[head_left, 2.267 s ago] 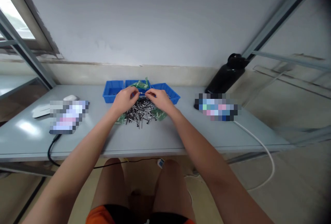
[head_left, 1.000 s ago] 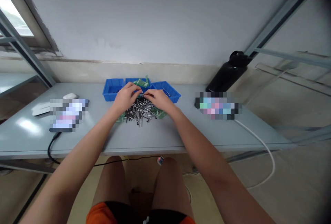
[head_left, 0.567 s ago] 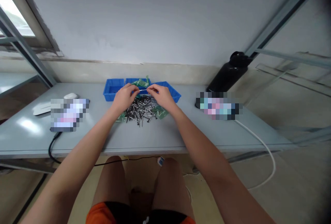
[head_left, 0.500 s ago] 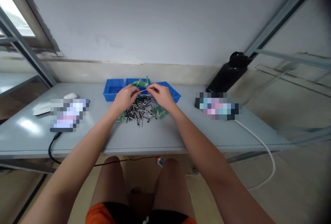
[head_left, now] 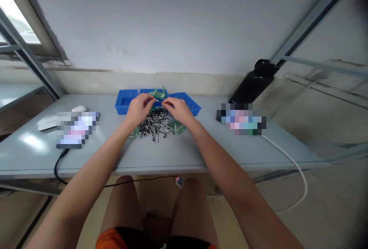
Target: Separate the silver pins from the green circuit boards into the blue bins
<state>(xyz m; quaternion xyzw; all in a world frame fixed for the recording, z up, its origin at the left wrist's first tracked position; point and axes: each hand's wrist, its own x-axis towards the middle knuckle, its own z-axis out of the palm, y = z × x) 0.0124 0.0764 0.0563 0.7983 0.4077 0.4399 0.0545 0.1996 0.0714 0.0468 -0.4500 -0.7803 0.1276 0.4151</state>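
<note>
Here, at the centre of the frame, we see two hands pinching a thin metal piece above a pile of screws.
We find the left hand [head_left: 140,107] gripping one end of the thin metal piece [head_left: 159,101] between thumb and fingers, while the right hand [head_left: 178,109] has its fingertips at the other end; whether these grip it firmly, we cannot tell. Just below, we see the dark and silvery pile of screws [head_left: 156,123] on the grey table [head_left: 161,157], with a green packet [head_left: 178,128] at its right edge. Behind the hands, we make out a left blue tray [head_left: 122,110], a middle one partly hidden, and a right blue tray [head_left: 196,111]. Toward the right of the frame, we notice a black bottle [head_left: 253,86], tilted.
</note>
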